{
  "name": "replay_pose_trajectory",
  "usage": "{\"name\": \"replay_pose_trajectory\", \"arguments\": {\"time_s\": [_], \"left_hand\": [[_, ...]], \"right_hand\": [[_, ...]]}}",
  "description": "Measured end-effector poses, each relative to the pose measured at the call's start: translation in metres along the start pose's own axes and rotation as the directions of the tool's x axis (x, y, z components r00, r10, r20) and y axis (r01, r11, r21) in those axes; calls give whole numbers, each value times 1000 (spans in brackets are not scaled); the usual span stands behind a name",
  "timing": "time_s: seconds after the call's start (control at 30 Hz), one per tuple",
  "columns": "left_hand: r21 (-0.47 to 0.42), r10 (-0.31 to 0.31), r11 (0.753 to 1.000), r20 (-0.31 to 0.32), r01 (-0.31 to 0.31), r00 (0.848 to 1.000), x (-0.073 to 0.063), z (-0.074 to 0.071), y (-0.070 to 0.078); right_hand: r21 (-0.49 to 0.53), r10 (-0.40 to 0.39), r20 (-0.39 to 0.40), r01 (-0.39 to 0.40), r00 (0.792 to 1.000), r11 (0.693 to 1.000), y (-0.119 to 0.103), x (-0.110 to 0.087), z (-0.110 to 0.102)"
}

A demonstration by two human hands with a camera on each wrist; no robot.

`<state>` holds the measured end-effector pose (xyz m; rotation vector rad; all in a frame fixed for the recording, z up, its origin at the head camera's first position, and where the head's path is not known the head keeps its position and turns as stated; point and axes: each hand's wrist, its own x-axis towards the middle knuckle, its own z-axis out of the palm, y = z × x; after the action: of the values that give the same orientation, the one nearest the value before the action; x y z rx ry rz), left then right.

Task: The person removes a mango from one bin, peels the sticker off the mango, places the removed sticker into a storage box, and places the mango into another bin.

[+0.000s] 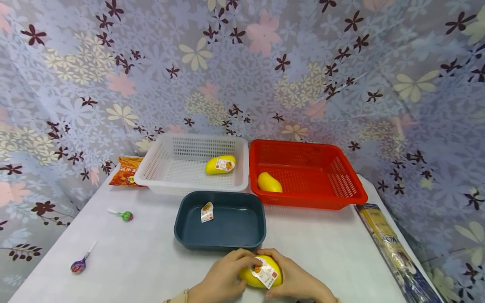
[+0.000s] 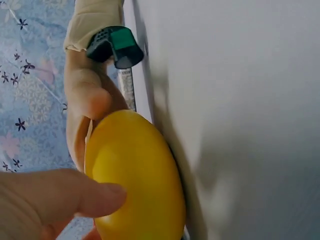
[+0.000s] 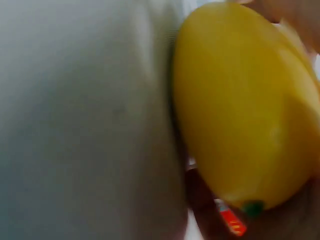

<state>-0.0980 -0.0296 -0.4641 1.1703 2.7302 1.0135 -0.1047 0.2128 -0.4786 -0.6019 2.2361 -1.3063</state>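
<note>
At the table's front edge a yellow mango [image 1: 248, 277] lies on the white cloth, a white printed sticker [image 1: 267, 274] on its upper side. My right hand [image 1: 297, 275] grips its right end, fingers behind and thumb in front. From the other side my left hand [image 1: 227, 273] holds the fruit, with fingertips over the sticker's upper left part. In the left wrist view the thumb [image 2: 102, 198] presses on the smooth yellow skin. The right wrist view shows the mango [image 3: 240, 105] close up, with a small green stem tip at one end.
Just behind the hands stands a dark blue tray [image 1: 223, 246], a loose sticker [image 1: 206, 212] in it. A white basket [image 1: 189, 185] and a red basket [image 1: 307, 200] each hold a mango. Lollipops [image 1: 78, 266] and a snack bag [image 1: 126, 171] lie left, a long package [image 1: 395, 252] right.
</note>
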Motion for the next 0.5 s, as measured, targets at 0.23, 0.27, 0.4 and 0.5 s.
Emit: {"name": "replay_pose_trajectory", "arguments": {"time_s": [0.23,0.27,0.4,0.5], "left_hand": [[-41,-156,987,-87,153,984,1,-1,5],[-38,-163,987,-114,159,980,2,0,6],[92,-67,991,-288,98,955,9,9,7],[178,13,982,-374,58,927,14,13,7]], "right_hand": [[-3,-21,-70,21,997,1000,4,6,10],[-6,-27,-74,26,997,1000,5,6,10],[-7,-34,-94,34,995,999,8,6,12],[-7,-32,-118,32,993,999,10,7,13]]}}
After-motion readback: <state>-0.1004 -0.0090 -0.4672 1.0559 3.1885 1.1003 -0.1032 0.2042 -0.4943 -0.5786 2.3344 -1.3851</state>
